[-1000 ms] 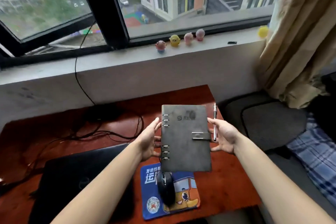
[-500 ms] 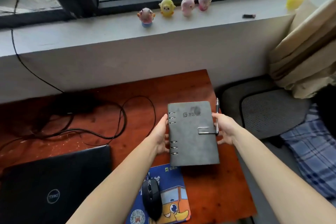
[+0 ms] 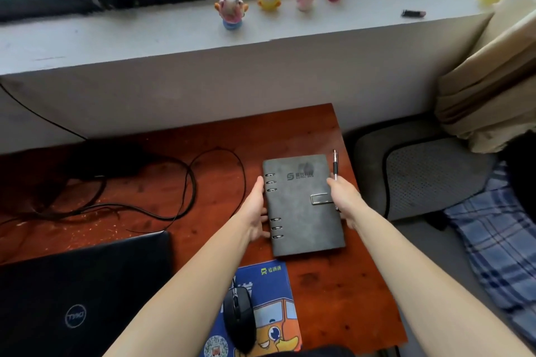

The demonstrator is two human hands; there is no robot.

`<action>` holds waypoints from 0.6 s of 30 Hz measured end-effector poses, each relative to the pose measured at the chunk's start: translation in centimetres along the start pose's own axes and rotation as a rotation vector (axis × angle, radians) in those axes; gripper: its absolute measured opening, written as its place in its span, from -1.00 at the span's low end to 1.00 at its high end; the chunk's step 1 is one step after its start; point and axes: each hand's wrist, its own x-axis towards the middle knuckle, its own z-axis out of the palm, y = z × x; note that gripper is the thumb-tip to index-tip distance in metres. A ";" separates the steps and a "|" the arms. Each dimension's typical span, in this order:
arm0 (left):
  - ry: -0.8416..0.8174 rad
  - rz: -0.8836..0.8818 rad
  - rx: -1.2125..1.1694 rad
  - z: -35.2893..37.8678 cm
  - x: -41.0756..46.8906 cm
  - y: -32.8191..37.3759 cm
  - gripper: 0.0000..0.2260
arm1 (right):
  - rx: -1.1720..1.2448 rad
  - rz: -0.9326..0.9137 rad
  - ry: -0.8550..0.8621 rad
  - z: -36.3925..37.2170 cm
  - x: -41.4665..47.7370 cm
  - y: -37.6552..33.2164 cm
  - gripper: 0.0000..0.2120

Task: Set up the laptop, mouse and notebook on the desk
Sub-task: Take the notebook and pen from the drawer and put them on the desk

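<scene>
Head view shows you setting the notebook (image 3: 304, 206) down near the far right corner of the worktop (image 3: 342, 293), just beyond the mouse pad (image 3: 272, 284); your left hand (image 3: 255, 211) presses flat against its ringed spine and your right hand (image 3: 343, 200) closes over the clasp edge together with the pen (image 3: 335, 166), so both hands hold the notebook between them; whether it already lies flat on the wood I cannot tell; lower it level, let the near edge settle clear of the mouse pad, and keep its right side inside the worktop's edge, which is close; ease the right hand off gently so the pen stays put; the mouse (image 3: 239, 319) sits on the mouse pad, and the closed laptop (image 3: 81, 293) lies to the left of the mouse pad, probably your next job.
</scene>
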 end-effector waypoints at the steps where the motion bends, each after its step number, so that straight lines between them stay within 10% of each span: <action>1: -0.003 0.004 -0.010 -0.2 -0.3 -0.2 -0.33 | 0.010 -0.013 -0.005 0.0 -0.1 0.1 -0.69; 8: 0.130 0.227 0.417 -3.4 -3.1 -2.4 -0.29 | -0.269 -0.201 0.351 0.5 -1.8 2.0 -0.62; 13: 0.484 0.534 1.128 -10.9 -4.5 -5.7 -0.42 | -0.561 -0.309 0.190 4.4 -3.6 2.4 -0.51; 18: 0.437 0.371 1.596 -15.6 -3.9 -9.2 -0.40 | -0.918 -0.443 0.133 9.9 -4.6 2.8 -0.47</action>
